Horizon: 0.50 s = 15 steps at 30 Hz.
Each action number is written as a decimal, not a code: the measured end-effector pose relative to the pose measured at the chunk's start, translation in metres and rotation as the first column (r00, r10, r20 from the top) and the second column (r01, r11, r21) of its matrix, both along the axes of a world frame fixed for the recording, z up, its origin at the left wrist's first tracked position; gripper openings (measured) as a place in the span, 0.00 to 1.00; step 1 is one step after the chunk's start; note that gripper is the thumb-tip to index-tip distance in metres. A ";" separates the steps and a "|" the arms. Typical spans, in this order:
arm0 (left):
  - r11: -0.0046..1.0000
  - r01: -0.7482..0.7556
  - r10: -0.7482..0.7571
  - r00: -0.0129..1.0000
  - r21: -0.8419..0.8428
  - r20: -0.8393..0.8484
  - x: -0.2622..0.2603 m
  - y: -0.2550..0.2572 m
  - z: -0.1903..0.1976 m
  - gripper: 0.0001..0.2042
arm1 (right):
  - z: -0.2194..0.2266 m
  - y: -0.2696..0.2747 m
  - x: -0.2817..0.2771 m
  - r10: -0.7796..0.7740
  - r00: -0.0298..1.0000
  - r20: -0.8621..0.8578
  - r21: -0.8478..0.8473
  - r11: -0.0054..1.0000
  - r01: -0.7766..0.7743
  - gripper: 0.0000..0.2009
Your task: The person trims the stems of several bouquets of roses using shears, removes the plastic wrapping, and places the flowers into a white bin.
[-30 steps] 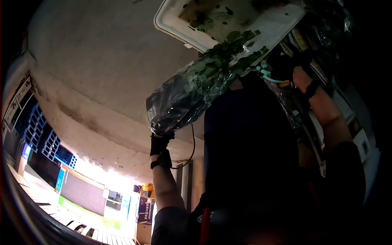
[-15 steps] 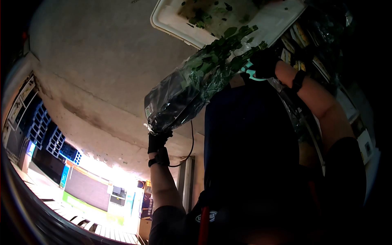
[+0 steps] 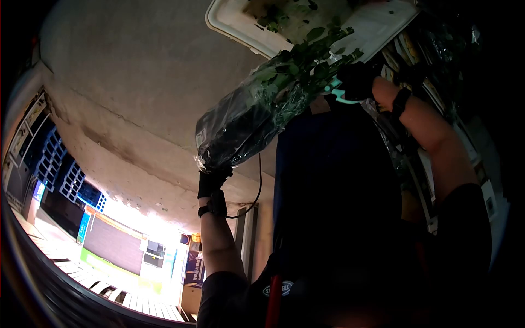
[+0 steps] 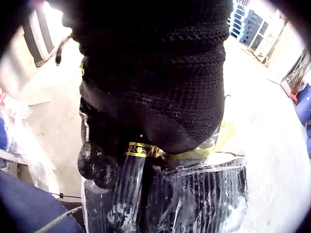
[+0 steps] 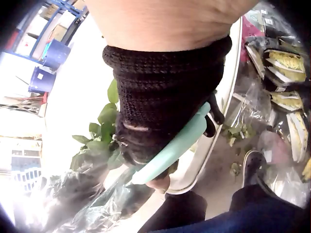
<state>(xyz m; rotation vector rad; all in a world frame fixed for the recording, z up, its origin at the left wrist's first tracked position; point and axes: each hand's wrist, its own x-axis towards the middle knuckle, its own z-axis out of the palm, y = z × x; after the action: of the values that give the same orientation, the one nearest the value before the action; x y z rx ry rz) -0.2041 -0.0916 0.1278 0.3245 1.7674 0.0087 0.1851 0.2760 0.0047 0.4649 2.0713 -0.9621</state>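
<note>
Left hand (image 3: 214,183) grips wrapped greens (image 3: 238,123), right hand (image 3: 358,81) a mint-green handle (image 5: 172,150). White tray (image 3: 377,34) lies beyond; oval label (image 3: 285,287) unclear.

Over there, the person's black-gloved left grip (image 3: 214,182) holds the narrow lower end of a shiny clear-and-black plastic sleeve (image 3: 235,128) of leafy green stems (image 3: 306,60), the black-gloved right grip (image 3: 358,82) holding a mint-green handled tool (image 3: 344,99) beside their tips, near a white rimmed tray (image 3: 235,36).
</note>
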 end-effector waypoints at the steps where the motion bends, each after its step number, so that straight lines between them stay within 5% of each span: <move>1: 0.998 -0.011 0.010 1.000 0.062 0.013 0.000 -0.004 -0.004 0.13 | 0.003 -0.004 -0.010 0.016 1.000 0.022 -0.028 0.999 -0.016 0.31; 2: 0.993 -0.022 0.019 1.000 0.120 0.025 0.000 -0.008 -0.006 0.13 | 0.006 -0.012 -0.019 0.024 0.997 -0.072 0.000 1.000 -0.024 0.31; 3: 0.984 -0.032 0.026 0.999 0.175 0.037 0.000 -0.011 -0.007 0.12 | 0.007 -0.016 -0.029 0.001 1.000 0.018 -0.123 0.992 0.001 0.32; 6: 0.953 -0.301 0.301 0.954 -0.027 -0.008 0.009 0.009 -0.002 0.12 | 0.014 -0.021 -0.054 0.044 0.999 0.002 -0.181 0.983 -0.043 0.31; 12: 0.926 -0.377 0.377 0.926 -0.008 0.011 0.016 0.015 0.004 0.13 | 0.017 -0.040 -0.063 -0.036 0.998 -0.042 -0.131 0.991 0.030 0.27; 15: 0.971 -0.232 0.233 0.973 0.063 0.001 0.012 0.001 -0.004 0.12 | 0.016 -0.047 -0.072 0.024 0.996 -0.085 -0.124 0.992 -0.035 0.27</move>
<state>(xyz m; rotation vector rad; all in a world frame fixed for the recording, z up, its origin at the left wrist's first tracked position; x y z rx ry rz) -0.1923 -0.0909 0.1235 0.1609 1.8056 0.2314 0.1130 0.2286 0.0205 0.3331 2.0714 -1.1032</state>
